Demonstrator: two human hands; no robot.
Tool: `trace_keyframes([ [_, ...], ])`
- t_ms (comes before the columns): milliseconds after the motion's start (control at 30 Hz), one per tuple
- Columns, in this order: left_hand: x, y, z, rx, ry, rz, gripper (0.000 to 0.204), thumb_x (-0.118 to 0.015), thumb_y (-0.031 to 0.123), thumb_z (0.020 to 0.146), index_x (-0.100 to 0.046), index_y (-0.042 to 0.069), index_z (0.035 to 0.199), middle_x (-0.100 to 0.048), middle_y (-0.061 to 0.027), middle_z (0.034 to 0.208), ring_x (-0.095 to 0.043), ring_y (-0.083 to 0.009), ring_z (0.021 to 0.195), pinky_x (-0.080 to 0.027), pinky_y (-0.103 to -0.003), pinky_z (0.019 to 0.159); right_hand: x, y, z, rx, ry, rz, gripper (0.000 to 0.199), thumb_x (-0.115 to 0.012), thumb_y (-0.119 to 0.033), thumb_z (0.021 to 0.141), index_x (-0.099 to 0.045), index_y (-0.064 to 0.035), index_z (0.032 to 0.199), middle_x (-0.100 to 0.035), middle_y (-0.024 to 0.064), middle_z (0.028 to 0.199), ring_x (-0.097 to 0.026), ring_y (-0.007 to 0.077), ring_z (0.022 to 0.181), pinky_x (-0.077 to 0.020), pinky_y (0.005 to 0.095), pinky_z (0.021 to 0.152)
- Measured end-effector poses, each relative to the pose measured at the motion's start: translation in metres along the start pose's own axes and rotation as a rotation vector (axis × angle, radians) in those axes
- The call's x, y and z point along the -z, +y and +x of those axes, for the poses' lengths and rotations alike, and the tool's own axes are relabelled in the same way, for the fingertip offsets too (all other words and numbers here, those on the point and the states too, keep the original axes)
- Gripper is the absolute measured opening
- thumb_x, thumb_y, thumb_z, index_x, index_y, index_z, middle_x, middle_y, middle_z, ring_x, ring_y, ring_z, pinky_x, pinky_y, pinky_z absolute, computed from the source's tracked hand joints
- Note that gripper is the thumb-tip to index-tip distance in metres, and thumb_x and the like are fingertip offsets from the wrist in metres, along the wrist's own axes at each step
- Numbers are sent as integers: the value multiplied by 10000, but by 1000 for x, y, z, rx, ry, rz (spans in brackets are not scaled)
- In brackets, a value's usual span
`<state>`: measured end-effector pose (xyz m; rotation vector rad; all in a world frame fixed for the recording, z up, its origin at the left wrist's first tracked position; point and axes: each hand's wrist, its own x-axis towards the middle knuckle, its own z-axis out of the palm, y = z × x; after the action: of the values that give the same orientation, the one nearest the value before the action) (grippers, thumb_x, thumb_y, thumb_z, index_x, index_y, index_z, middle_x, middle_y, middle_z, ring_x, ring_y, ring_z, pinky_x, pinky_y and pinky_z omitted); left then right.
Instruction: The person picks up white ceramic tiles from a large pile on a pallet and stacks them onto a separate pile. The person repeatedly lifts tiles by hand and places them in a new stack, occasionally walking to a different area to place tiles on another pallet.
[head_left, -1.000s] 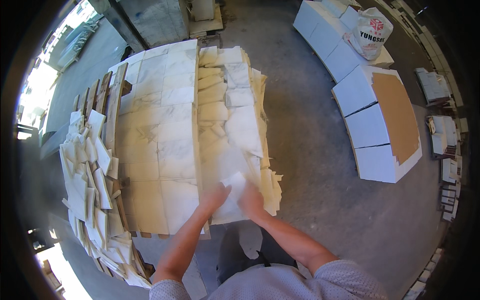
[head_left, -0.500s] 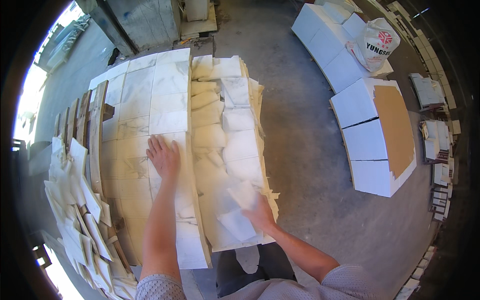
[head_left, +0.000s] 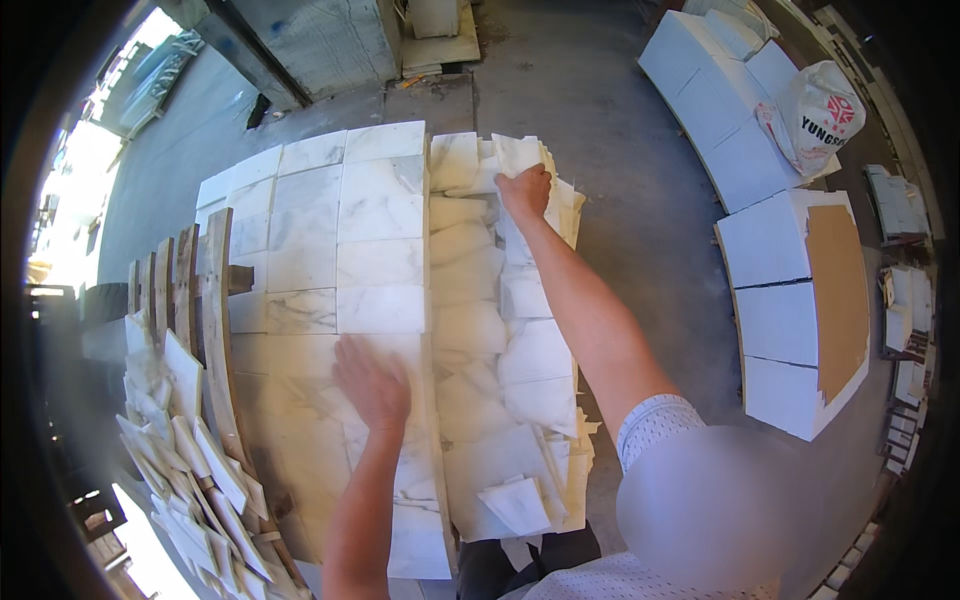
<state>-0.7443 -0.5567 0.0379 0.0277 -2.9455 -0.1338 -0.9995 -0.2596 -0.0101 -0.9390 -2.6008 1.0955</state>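
Note:
Rows of white, grey-veined marble tiles (head_left: 381,203) lie in front of me, laid edge to edge. Along their right side runs a band of broken, overlapping marble pieces (head_left: 463,285). My left hand (head_left: 372,385), a little blurred, is over the laid tiles with its fingers stretched out and nothing in it. With my right arm reaching to the far end of the band, my right hand (head_left: 525,190) is closed on the near edge of a marble piece (head_left: 518,152). Its fingertips are partly hidden. Close to my body, a small marble piece (head_left: 517,504) rests on a larger slab.
Upright wooden slats (head_left: 218,330) border the tiles on the left, beside a heap of marble shards (head_left: 190,470). Across the floor to the right are white blocks (head_left: 778,322), one side faced with brown board (head_left: 838,300). A white sack (head_left: 820,115) sits on the farther ones.
My right hand has gone from the near end of the band to its far end; the small piece it held now lies near me. My left hand stays over the laid tiles.

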Motion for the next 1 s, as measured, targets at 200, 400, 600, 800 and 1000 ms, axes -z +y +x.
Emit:
trace_keyframes([
  [200,-4,-2,-3,29,-21,15,623,-559,312,924,-375,-11,1425,-304,-211,1538,-243,-376,1442,-179,-530,1157,-43,2,14,79,-165,-12,616,-718,-262,753,-492,115,1184,-566,275,1197,-567,398,1133,-469,446,980],
  [400,1,1,1,-3,-16,36,649,-616,286,881,-378,-30,1395,-334,-265,1499,-285,-442,1404,-233,-592,1122,-8,68,-49,228,-32,143,499,-663,-195,815,-547,35,1243,-616,211,1194,-608,323,1102,-484,410,943],
  [600,-3,-1,2,-9,30,49,608,-603,316,901,-426,-32,1367,-397,-238,1466,-340,-410,1379,-268,-563,1102,98,156,-209,-106,-183,303,510,-698,-153,819,-542,18,1273,-661,169,1131,-631,251,1043,-487,342,915],
  [800,-24,-10,-4,-3,73,124,596,-533,430,932,-479,24,1365,-423,-179,1467,-345,-344,1386,-256,-526,1115,205,203,-421,-172,-575,-44,659,-731,-192,801,-447,23,1355,-587,192,1239,-555,310,1163,-438,414,993],
  [1000,-26,-13,-4,-3,89,138,609,-509,466,938,-481,45,1377,-426,-170,1469,-341,-326,1391,-243,-510,1125,225,175,-521,115,-657,-295,909,-820,-246,699,-335,46,1410,-389,256,1398,-417,435,1260,-362,466,1047],
])
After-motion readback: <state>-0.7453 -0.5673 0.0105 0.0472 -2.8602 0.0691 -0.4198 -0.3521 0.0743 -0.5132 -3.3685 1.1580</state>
